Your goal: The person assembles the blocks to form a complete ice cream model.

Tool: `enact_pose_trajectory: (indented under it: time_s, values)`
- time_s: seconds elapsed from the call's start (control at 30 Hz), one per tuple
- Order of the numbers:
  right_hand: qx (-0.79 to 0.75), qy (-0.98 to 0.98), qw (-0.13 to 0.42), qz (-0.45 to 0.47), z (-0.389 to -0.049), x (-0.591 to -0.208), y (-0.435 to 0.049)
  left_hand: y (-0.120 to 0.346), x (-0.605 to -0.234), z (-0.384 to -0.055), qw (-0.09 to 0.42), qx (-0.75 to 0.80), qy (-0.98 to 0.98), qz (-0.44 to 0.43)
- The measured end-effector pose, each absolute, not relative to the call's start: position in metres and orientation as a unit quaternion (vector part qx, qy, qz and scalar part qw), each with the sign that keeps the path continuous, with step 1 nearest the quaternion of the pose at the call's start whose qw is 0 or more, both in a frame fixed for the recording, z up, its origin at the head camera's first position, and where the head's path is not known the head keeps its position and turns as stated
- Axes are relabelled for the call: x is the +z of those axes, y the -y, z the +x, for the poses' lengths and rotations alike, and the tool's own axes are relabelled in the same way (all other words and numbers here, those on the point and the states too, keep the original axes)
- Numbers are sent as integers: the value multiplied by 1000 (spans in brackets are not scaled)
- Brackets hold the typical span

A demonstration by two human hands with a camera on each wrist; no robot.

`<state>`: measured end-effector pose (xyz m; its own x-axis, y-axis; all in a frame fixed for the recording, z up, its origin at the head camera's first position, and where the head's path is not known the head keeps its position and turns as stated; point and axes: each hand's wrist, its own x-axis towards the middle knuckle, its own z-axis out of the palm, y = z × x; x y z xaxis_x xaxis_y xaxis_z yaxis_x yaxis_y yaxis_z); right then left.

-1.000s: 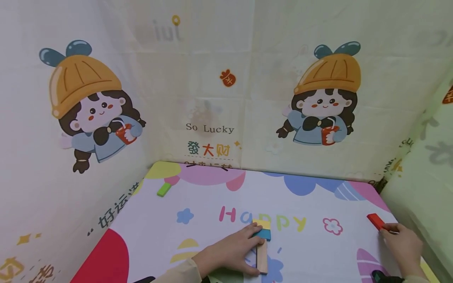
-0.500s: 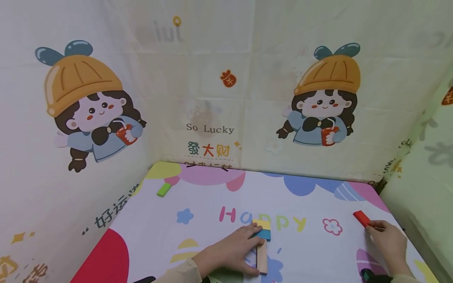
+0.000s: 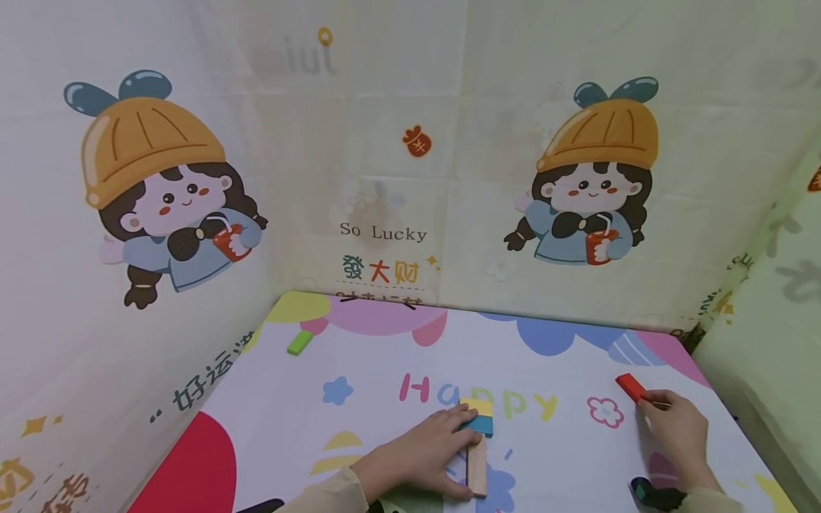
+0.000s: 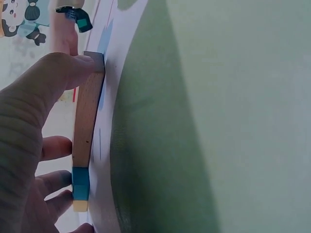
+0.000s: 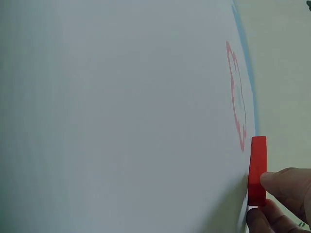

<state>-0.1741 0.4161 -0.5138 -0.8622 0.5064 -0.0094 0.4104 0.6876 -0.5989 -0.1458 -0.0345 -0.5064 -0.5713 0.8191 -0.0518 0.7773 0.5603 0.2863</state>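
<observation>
A plain wooden block [image 3: 477, 467], a blue block [image 3: 480, 425] and a yellow block [image 3: 476, 407] lie end to end in a row on the table. My left hand [image 3: 420, 452] rests along the row's left side, thumb at the near end of the wooden block and fingers spread by the blue and yellow ones. In the left wrist view the thumb [image 4: 68, 68] touches the top of the wooden block and the fingertips meet its side. My right hand [image 3: 676, 431] pinches a red block [image 5: 258, 170] by one end between thumb and fingers, right of the row.
A green block [image 3: 299, 343] lies at the table's far left. The tabletop [image 3: 551, 456] has a printed "Happy" and flower shapes. Patterned cloth [image 3: 474, 142] hangs behind it and on both sides.
My right hand has carried the red block leftward from the table's right edge to near the printed pink flower. The left hand and the block row have stayed in place.
</observation>
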Motion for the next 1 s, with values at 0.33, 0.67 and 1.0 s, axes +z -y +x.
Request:
enact_pose_trajectory:
  time_s: [0.33, 0.67, 1.0]
  values:
    - [342, 911, 73, -220, -183, -512, -390, 34, -507, -146, 89, 115, -879, 454]
    - [383, 901, 64, -193, -192, -510, -356, 33, -508, -147, 93, 123, -882, 446]
    - [370, 910, 70, -175, -200, -512, -327, 33, -508, -146, 89, 114, -882, 448]
